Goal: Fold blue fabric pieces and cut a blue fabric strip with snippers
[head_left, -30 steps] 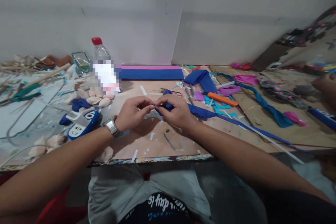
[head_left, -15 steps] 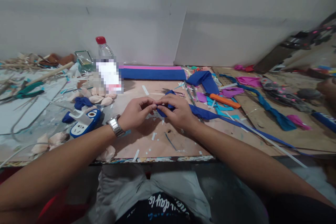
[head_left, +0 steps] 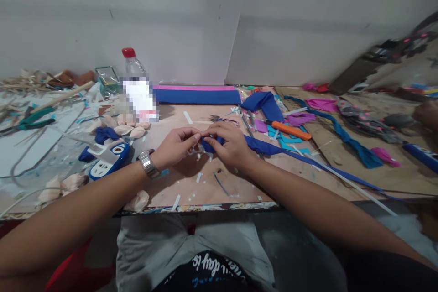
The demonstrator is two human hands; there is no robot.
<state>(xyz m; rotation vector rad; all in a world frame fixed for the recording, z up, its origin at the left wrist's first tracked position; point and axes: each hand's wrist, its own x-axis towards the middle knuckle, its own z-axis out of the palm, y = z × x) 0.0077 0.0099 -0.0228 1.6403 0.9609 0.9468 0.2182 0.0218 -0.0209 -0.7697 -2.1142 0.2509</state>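
Observation:
My right hand point(head_left: 234, 146) is closed around the gathered end of a blue strip point(head_left: 263, 147), thin and soft like crepe paper or cloth. From that hand the strip trails right across the table to its front edge. My left hand point(head_left: 176, 148), with a metal watch on the wrist, pinches thumb and fingers together at the bunched blue end. The fingertips of both hands nearly meet there, and they cover part of the strip. Just beyond my right hand lie small pliers or snips point(head_left: 219, 119), and a folded blue piece point(head_left: 263, 105) rests behind.
A red-capped bottle point(head_left: 128, 53) stands at the back left, near a blue-and-white power strip point(head_left: 114, 160) and peach-coloured petal-like pieces point(head_left: 73, 183). An orange utility knife point(head_left: 290, 130) lies among pink and blue scraps. Green-handled pliers point(head_left: 37, 118) are far left. Another person's hand point(head_left: 426, 114) shows far right.
Both hands stay together at the blue strip. My right-hand fingers have shifted slightly on the bunched end, and the left fingertips have drawn slightly back. The view has moved a little.

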